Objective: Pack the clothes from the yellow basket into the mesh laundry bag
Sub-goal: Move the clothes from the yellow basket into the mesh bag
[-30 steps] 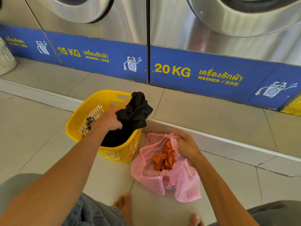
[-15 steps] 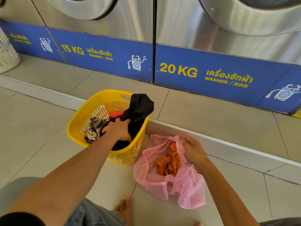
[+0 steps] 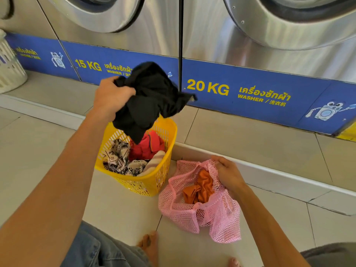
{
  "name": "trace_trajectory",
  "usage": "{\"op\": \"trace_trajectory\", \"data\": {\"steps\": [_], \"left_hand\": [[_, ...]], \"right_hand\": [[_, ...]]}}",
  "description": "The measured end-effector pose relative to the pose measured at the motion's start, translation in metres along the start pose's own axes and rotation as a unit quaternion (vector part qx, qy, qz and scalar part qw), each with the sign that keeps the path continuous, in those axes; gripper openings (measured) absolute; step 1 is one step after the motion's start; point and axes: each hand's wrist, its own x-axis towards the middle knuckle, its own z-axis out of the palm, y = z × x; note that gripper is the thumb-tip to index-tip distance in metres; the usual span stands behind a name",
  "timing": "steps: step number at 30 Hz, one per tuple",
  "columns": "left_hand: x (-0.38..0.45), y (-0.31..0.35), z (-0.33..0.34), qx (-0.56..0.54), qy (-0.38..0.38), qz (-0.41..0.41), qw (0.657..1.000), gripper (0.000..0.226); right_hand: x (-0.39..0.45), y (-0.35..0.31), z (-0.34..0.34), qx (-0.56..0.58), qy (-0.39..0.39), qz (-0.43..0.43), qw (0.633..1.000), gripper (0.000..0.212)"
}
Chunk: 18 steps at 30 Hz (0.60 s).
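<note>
My left hand [image 3: 111, 95] grips a crumpled black garment [image 3: 150, 97] and holds it in the air above the yellow basket [image 3: 146, 185]. Its lower end hangs just over the basket's far side. Inside the basket lie a red garment [image 3: 148, 146], a black-and-white patterned cloth [image 3: 117, 158] and a pale striped piece [image 3: 154, 162]. To the basket's right, the pink mesh laundry bag [image 3: 217, 214] rests on the floor tiles with an orange garment [image 3: 200, 187] inside. My right hand [image 3: 227, 172] pinches the bag's upper rim and keeps its mouth apart.
Steel washing machines with a blue label strip [image 3: 250, 93] stand on a raised tiled step [image 3: 231, 164] just behind the basket and bag. A white basket [image 3: 9, 72] sits at far left on that step. My bare feet [image 3: 150, 245] and knees are near the bottom edge.
My left hand has lifted the black garment up out of the basket, uncovering the red and patterned clothes. My right hand has stayed on the bag's rim.
</note>
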Motion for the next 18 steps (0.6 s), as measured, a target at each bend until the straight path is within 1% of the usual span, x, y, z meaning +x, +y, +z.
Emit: {"op": "trace_trajectory", "data": {"steps": [2, 3, 5, 7, 9, 12, 14, 16, 17, 18], "left_hand": [[-0.009, 0.02, -0.006, -0.123, -0.032, -0.009, 0.992, 0.007], [-0.014, 0.025, -0.005, -0.156, -0.048, -0.014, 0.987, 0.008], [-0.025, 0.026, 0.009, -0.166, -0.089, -0.032, 0.982, 0.012], [-0.044, 0.014, 0.037, -0.132, -0.137, -0.055, 0.98, 0.014], [-0.068, -0.008, 0.075, -0.082, -0.186, -0.079, 0.976, 0.021], [-0.109, -0.047, 0.128, 0.006, -0.255, -0.113, 0.96, 0.028], [-0.128, -0.073, 0.156, 0.055, -0.304, -0.125, 0.943, 0.025], [-0.14, -0.096, 0.177, 0.103, -0.355, -0.126, 0.92, 0.02], [-0.144, -0.105, 0.186, 0.137, -0.383, -0.113, 0.907, 0.023], [-0.146, -0.111, 0.195, 0.174, -0.412, -0.092, 0.89, 0.031]], "right_hand": [[-0.003, -0.002, -0.003, 0.001, 0.011, 0.0, 1.0, 0.037], [-0.005, -0.004, -0.005, 0.003, 0.018, 0.0, 1.0, 0.037], [-0.009, -0.007, -0.008, 0.017, 0.024, 0.004, 1.0, 0.036], [-0.012, -0.009, -0.009, 0.028, 0.036, 0.003, 0.999, 0.037], [-0.013, -0.01, -0.01, 0.036, 0.053, 0.0, 0.998, 0.035], [-0.01, -0.004, -0.015, 0.046, 0.093, 0.03, 0.994, 0.025], [-0.008, 0.001, -0.02, 0.059, 0.117, 0.046, 0.99, 0.023], [-0.008, 0.006, -0.022, 0.053, 0.119, 0.055, 0.99, 0.018], [-0.008, 0.008, -0.022, 0.041, 0.106, 0.053, 0.992, 0.018], [-0.008, 0.011, -0.021, 0.024, 0.087, 0.039, 0.995, 0.019]]}}
